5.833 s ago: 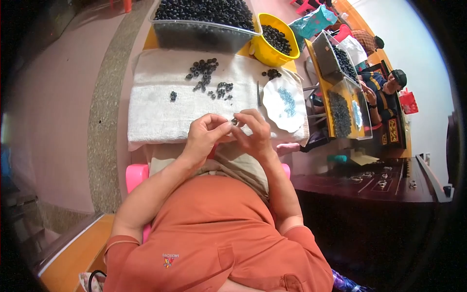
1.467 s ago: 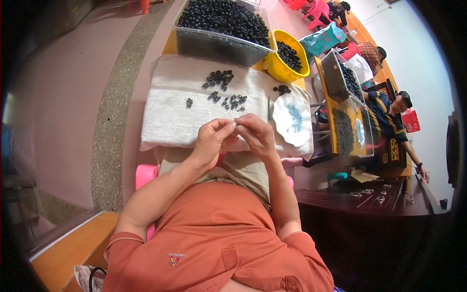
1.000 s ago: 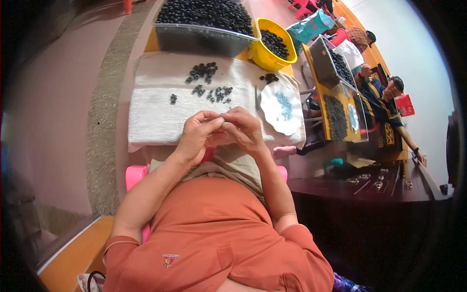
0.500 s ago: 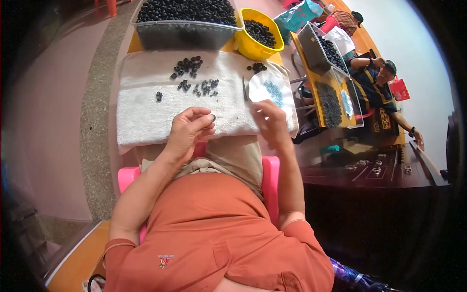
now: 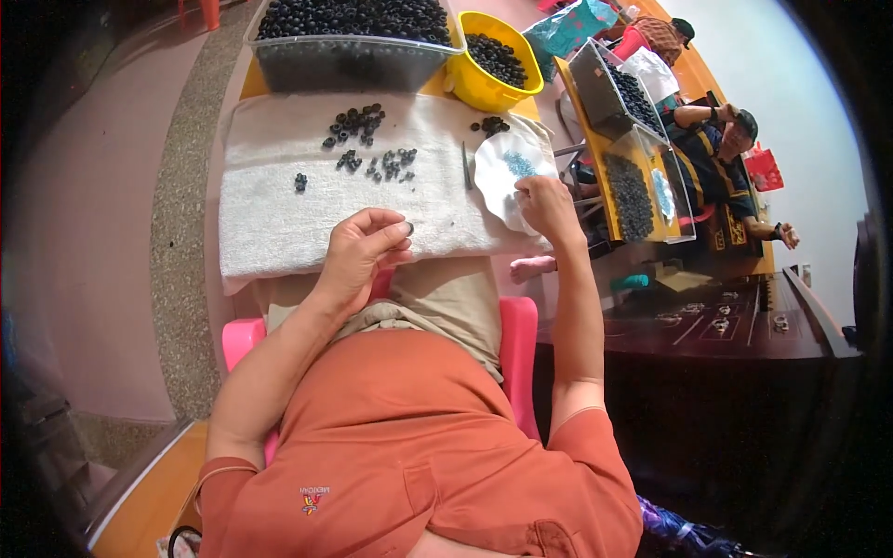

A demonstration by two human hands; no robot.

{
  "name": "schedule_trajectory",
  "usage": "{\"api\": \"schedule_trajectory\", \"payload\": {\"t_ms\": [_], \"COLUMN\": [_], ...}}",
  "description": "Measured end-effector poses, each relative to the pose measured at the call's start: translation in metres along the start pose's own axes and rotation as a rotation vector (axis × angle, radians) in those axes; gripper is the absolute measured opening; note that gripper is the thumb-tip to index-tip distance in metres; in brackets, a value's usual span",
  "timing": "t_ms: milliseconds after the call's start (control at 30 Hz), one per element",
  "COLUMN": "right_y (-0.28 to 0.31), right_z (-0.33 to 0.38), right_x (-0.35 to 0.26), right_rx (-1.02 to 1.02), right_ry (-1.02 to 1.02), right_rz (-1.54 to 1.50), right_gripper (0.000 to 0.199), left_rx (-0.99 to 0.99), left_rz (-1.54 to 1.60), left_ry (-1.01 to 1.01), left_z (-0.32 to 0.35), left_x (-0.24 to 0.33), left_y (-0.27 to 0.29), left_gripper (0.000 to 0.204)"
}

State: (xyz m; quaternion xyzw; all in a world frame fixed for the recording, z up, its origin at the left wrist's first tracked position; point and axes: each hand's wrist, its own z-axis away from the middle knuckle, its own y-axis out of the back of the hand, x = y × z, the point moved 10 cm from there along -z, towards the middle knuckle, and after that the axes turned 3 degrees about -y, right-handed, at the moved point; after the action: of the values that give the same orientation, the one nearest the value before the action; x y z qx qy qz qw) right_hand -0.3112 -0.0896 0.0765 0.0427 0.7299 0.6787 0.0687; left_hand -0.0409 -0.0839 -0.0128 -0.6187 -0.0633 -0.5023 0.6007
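Above the near edge of the white towel (image 5: 279, 228), my left hand (image 5: 361, 249) pinches a small black ring-shaped piece (image 5: 409, 229) between thumb and fingertips. My right hand (image 5: 549, 206) reaches over the white scalloped plate (image 5: 490, 177), its fingers drawn together by the small light-blue pieces (image 5: 521, 165). Whatever those fingers hold, if anything, cannot be made out. Dark tweezers (image 5: 467, 166) lie just left of the plate. Small black round pieces lie loose on the towel: a larger pile (image 5: 355, 125), a smaller group (image 5: 391, 166) and a little cluster (image 5: 300, 182).
At the table's far side stand a clear bin (image 5: 353, 70) and a yellow basin (image 5: 484, 86), both filled with black pieces. A few more lie by the plate. To the right, a second table carries similar bins (image 5: 614, 84), with a co-worker (image 5: 716, 153) beyond it.
My right hand has moved right onto the plate beside the blue pieces, and its fingers have come together. My left hand stays nearly still with the black piece. The co-worker's lower hand has risen.
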Motion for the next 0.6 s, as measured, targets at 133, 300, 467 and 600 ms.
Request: {"api": "schedule_trajectory", "payload": {"t_ms": [133, 300, 467, 600], "right_y": [-0.006, -0.016, -0.018, -0.014], "right_z": [-0.005, -0.012, -0.018, -0.019], "right_x": [-0.003, 0.001, -0.001, -0.001], "right_rx": [-0.034, -0.085, -0.084, -0.059], "right_ry": [0.003, 0.002, 0.008, -0.016], "right_rz": [-0.039, -0.013, 0.023, 0.009], "right_gripper": [0.018, 0.019, 0.019, 0.019], "left_rx": [0.017, 0.013, 0.015, 0.017], "left_rz": [0.005, -0.001, -0.012, -0.017], "left_ry": [0.01, -0.003, -0.005, 0.006], "left_z": [0.003, 0.001, 0.002, 0.003], "left_x": [0.003, 0.003, 0.003, 0.001], "left_y": [-0.002, -0.002, -0.002, -0.003], "left_gripper": [0.014, 0.013, 0.012, 0.013]}}
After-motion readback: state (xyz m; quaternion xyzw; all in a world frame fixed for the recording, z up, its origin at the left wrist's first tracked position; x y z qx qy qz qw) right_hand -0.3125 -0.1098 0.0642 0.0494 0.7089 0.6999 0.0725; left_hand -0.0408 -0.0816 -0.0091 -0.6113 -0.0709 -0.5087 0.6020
